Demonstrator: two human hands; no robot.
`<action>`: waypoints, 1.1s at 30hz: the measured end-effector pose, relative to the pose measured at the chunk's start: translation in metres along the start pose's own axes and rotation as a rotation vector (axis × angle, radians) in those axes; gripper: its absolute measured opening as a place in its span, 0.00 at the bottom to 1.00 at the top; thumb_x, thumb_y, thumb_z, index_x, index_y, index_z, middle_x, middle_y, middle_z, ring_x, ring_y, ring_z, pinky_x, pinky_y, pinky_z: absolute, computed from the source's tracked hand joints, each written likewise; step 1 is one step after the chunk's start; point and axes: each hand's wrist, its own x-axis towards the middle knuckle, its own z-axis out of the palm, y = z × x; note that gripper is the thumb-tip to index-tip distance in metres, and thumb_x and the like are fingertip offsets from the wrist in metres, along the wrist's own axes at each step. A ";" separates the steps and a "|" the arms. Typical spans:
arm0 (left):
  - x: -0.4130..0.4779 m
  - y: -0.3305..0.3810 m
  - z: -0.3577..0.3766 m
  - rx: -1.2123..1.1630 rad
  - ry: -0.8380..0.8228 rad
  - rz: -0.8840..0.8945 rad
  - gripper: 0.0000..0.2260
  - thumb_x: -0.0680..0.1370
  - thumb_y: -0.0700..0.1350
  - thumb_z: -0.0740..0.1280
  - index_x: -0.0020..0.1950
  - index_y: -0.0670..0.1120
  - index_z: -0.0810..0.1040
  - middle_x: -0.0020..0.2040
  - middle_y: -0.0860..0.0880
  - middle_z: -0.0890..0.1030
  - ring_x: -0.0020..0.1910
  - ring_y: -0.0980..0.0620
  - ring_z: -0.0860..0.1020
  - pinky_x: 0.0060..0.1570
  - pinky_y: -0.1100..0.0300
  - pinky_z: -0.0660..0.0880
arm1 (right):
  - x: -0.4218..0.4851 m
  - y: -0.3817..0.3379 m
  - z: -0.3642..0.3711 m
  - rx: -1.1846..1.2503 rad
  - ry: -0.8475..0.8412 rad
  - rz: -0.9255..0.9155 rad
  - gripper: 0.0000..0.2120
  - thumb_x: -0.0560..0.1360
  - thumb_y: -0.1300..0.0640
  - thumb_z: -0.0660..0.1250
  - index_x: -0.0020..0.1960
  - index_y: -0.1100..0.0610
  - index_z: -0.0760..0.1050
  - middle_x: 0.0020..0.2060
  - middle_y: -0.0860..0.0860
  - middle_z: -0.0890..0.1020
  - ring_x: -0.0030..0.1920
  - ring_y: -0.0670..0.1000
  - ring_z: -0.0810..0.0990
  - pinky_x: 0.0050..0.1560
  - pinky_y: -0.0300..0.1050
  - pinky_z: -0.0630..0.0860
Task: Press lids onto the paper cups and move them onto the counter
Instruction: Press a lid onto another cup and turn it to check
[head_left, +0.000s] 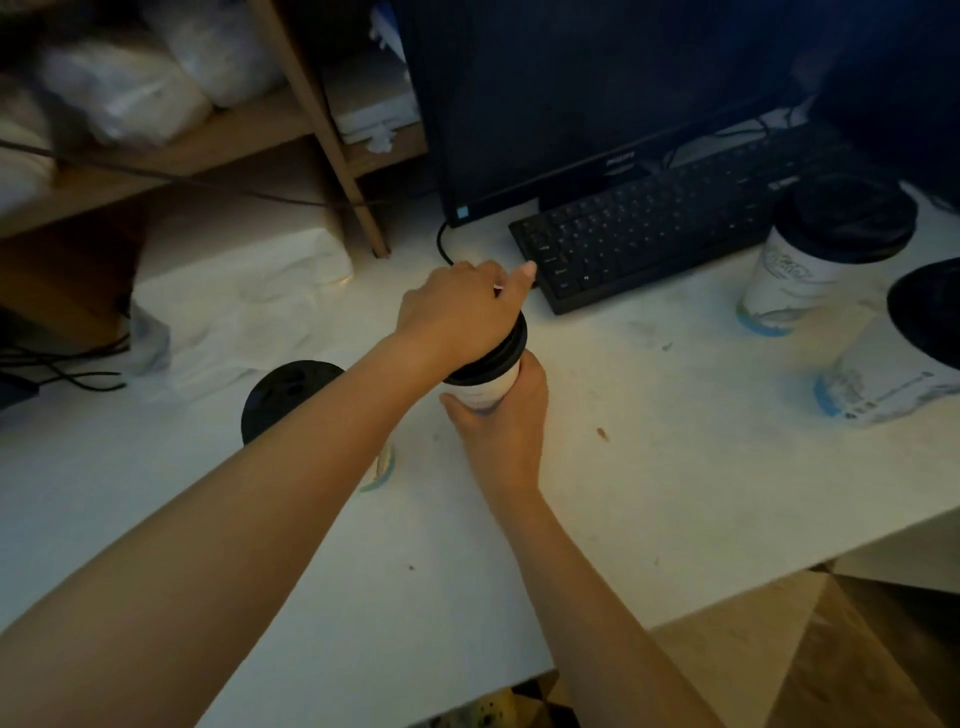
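Note:
A white paper cup (491, 389) with a black lid (511, 345) stands on the white counter (675, 457), in front of the keyboard. My left hand (457, 306) lies on top of the lid, fingers bent over its far edge, thumb sticking out. My right hand (501, 421) grips the cup's body from the near side. A second lidded cup (288, 397) stands just left of it, mostly hidden behind my left forearm. Two more lidded cups, one (800, 280) upright and one (883, 384) cut off by the frame, stand at the right.
A black keyboard (649, 234) and a dark monitor (571, 104) sit behind the cup. A wooden shelf (208, 140) with white bags stands at the back left, with crumpled white plastic (234, 317) and cables below it. The counter's front edge runs along the lower right.

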 end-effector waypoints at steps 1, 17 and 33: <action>-0.002 0.002 0.003 0.050 0.027 0.002 0.22 0.80 0.59 0.47 0.61 0.48 0.73 0.61 0.44 0.75 0.60 0.44 0.72 0.56 0.49 0.68 | -0.004 0.000 0.002 -0.012 0.016 -0.018 0.38 0.62 0.55 0.79 0.66 0.57 0.65 0.59 0.52 0.74 0.58 0.52 0.74 0.58 0.49 0.76; -0.007 0.006 0.006 0.107 0.092 0.046 0.14 0.80 0.51 0.50 0.57 0.46 0.70 0.57 0.43 0.73 0.56 0.43 0.71 0.48 0.52 0.64 | 0.047 0.002 -0.048 0.059 -0.675 0.126 0.41 0.65 0.61 0.77 0.70 0.48 0.58 0.66 0.48 0.72 0.65 0.49 0.72 0.63 0.46 0.72; -0.034 0.054 -0.113 0.034 -0.048 -0.044 0.37 0.73 0.71 0.53 0.74 0.48 0.60 0.69 0.41 0.68 0.65 0.40 0.70 0.55 0.50 0.72 | 0.032 -0.110 -0.085 -0.020 -0.258 -0.062 0.38 0.64 0.58 0.78 0.69 0.53 0.64 0.62 0.49 0.75 0.61 0.49 0.74 0.60 0.48 0.75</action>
